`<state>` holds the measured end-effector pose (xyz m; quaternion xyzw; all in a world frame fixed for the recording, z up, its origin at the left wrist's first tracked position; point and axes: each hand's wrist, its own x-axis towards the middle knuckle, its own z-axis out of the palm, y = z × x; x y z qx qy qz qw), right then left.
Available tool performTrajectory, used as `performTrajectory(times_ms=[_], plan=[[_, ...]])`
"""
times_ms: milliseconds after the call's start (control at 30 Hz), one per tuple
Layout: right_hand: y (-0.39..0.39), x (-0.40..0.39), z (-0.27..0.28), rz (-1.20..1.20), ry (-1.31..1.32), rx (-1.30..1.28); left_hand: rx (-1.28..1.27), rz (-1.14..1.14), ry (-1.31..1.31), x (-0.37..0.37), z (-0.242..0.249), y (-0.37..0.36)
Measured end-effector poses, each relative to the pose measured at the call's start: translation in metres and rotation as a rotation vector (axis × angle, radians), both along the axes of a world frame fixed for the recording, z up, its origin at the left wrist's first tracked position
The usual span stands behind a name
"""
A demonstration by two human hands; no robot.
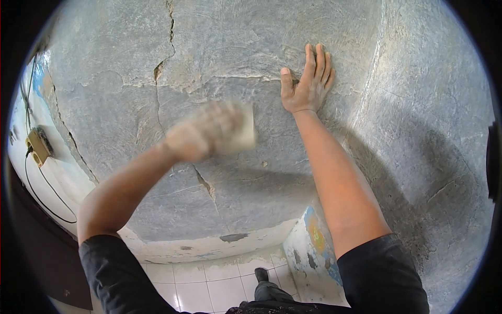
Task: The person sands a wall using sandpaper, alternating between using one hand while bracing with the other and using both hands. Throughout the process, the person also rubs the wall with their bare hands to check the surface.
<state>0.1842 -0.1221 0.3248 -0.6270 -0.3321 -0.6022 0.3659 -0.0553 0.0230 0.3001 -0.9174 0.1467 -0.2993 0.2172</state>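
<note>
A grey plastered wall [251,188] with rough patches and cracks fills most of the head view. My left hand [201,131], smeared by motion, presses a pale rectangular sheet that looks like sandpaper [247,128] against the wall. The sheet's right part sticks out past my fingers, and the rest is hidden under them. Higher up and to the right, my right hand [308,83] lies on the wall with thumb and fingers stretched out, holding nothing.
A long crack [158,73] runs down the wall left of centre. A socket box [39,146] with black cables hangs at the far left. Below are white floor tiles [193,288] and a short projecting wall piece [308,251] with peeling paint. One foot [261,273] shows on the floor.
</note>
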Motion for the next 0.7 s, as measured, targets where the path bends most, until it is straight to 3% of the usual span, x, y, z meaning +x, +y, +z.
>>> performTrajectory(times_ms=[67, 100, 167, 233, 300, 400, 467, 500, 567, 600, 667, 700], plan=[[0.0, -0.001, 0.0, 0.005, 0.004, 0.006, 0.254, -0.221, 0.302, -0.008, -0.041, 0.014], [0.0, -0.002, 0.001, 0.008, -0.004, 0.006, 0.254, -0.217, 0.295, -0.003, -0.043, 0.019], [0.0, -0.003, 0.001, 0.001, 0.017, 0.005, 0.325, -0.121, 0.042, 0.014, -0.032, 0.027], [0.001, 0.0, 0.001, 0.003, 0.007, 0.007, 0.229, -0.149, -0.415, 0.017, 0.025, 0.019], [0.001, 0.0, -0.001, 0.01, -0.002, 0.0, 0.158, 0.051, -0.605, 0.003, 0.062, 0.012], [0.002, -0.001, 0.001, 0.006, 0.001, 0.001, 0.297, 0.067, -0.585, 0.008, 0.05, 0.02], [0.002, 0.001, 0.001, 0.012, -0.021, 0.012, 0.207, -0.102, -0.135, 0.004, 0.006, 0.012], [0.001, 0.002, 0.0, 0.008, -0.019, 0.009, 0.786, 0.152, -0.175, 0.022, -0.049, 0.032], [0.002, 0.002, 0.0, 0.01, -0.024, 0.011, 0.191, -0.257, 0.243, -0.005, -0.068, 0.018], [0.003, 0.002, 0.001, 0.012, -0.025, 0.012, 0.192, -0.255, 0.242, -0.003, -0.062, 0.018], [0.002, 0.003, 0.0, 0.016, -0.031, 0.015, 0.044, -0.108, -0.018, 0.01, -0.037, 0.021], [0.001, 0.003, -0.001, 0.014, -0.027, 0.01, 0.139, -0.014, -0.24, 0.007, -0.008, 0.018]])
